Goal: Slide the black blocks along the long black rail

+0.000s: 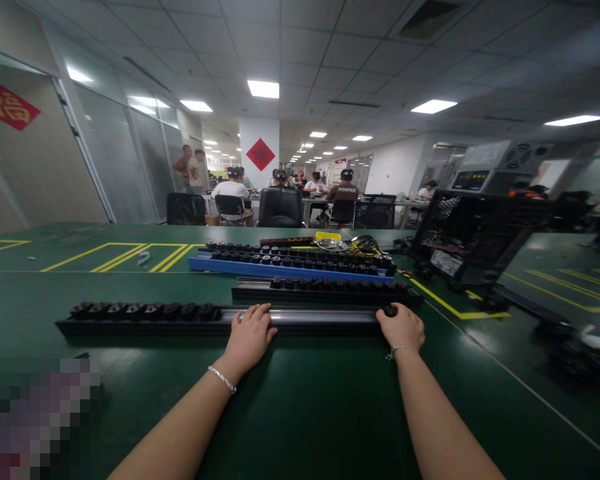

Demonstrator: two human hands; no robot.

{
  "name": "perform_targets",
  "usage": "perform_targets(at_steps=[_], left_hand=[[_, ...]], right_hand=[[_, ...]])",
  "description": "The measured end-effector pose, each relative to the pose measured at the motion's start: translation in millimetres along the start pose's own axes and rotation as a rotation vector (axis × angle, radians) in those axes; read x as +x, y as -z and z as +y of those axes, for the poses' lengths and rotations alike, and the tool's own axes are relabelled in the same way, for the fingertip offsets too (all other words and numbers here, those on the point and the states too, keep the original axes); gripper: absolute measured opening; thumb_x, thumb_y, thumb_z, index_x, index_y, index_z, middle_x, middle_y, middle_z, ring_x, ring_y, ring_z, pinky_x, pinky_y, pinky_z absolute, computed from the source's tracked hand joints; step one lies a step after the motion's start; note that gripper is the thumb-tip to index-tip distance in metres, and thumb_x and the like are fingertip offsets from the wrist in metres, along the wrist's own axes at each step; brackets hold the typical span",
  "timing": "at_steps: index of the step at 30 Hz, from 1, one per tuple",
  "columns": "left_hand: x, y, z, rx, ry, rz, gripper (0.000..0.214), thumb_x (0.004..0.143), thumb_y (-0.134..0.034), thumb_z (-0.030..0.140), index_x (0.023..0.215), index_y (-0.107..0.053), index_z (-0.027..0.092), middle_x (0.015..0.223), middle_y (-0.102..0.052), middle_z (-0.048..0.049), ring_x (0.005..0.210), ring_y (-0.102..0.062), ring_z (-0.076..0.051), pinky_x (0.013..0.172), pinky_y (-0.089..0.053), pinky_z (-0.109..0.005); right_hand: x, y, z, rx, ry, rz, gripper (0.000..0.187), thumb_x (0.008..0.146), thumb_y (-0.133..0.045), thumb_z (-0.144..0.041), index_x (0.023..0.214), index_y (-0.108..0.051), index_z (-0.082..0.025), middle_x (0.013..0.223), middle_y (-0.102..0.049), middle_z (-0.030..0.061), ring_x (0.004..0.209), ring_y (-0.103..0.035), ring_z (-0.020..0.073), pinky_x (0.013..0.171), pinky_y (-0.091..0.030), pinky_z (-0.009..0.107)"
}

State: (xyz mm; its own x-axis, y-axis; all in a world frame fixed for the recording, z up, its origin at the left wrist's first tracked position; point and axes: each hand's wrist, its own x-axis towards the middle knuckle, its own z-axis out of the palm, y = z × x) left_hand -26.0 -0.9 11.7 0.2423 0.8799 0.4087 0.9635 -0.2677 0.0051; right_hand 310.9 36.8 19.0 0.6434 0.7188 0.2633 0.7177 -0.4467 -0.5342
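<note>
A long black rail (300, 328) with a shiny metal channel lies across the green table in front of me. Several black round knob-like parts (153, 311) stand in a row in its left half. My left hand (253, 333) grips the rail near its middle, fingers over the channel and thumb towards the front edge. At the rail's right end, my right hand (403, 327) is closed around a small black round part (391, 311). Its fingertips are partly hidden behind the part and the rail's end.
Behind lie another black rail (330, 293) and a blue rail (290, 268), both bearing similar parts. An opened computer case (473, 243) stands at the right. A yellow tray (328, 236) sits farther back. At lower left is a pixelated object (40, 420). People sit beyond the table.
</note>
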Motion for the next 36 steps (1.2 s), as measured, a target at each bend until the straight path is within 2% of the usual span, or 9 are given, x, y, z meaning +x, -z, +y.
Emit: perform_targets(at_steps=[16, 26, 36], left_hand=[[0, 4.6, 2, -0.009, 0.008, -0.017, 0.020, 0.087, -0.048, 0.032, 0.101, -0.061, 0.024, 0.136, -0.050, -0.0033, 0.125, -0.043, -0.026, 0.098, -0.034, -0.051], [0, 1.6, 1, -0.006, 0.001, 0.005, 0.020, 0.087, -0.049, 0.032, 0.101, -0.061, 0.024, 0.135, -0.051, -0.0030, 0.124, -0.044, -0.026, 0.097, -0.036, -0.051], [0, 4.8, 3, -0.023, 0.011, -0.014, 0.020, 0.087, -0.048, 0.032, 0.100, -0.062, 0.024, 0.136, -0.050, -0.0036, 0.125, -0.043, -0.026, 0.098, -0.034, -0.051]], right_hand=[[7, 3, 4, 0.063, -0.040, -0.064, 0.047, 0.076, -0.048, -0.042, 0.118, -0.057, -0.022, 0.125, -0.054, 0.0095, 0.114, -0.046, 0.0326, 0.093, -0.041, 0.044], [15, -2, 12, 0.082, -0.006, -0.015, 0.044, 0.076, -0.049, -0.038, 0.115, -0.058, -0.018, 0.117, -0.059, 0.0121, 0.106, -0.054, 0.0290, 0.090, -0.044, 0.040], [17, 0, 14, 0.118, -0.039, -0.021, 0.047, 0.076, -0.049, -0.038, 0.118, -0.055, -0.017, 0.112, -0.060, 0.0131, 0.100, -0.057, 0.0274, 0.084, -0.046, 0.038]])
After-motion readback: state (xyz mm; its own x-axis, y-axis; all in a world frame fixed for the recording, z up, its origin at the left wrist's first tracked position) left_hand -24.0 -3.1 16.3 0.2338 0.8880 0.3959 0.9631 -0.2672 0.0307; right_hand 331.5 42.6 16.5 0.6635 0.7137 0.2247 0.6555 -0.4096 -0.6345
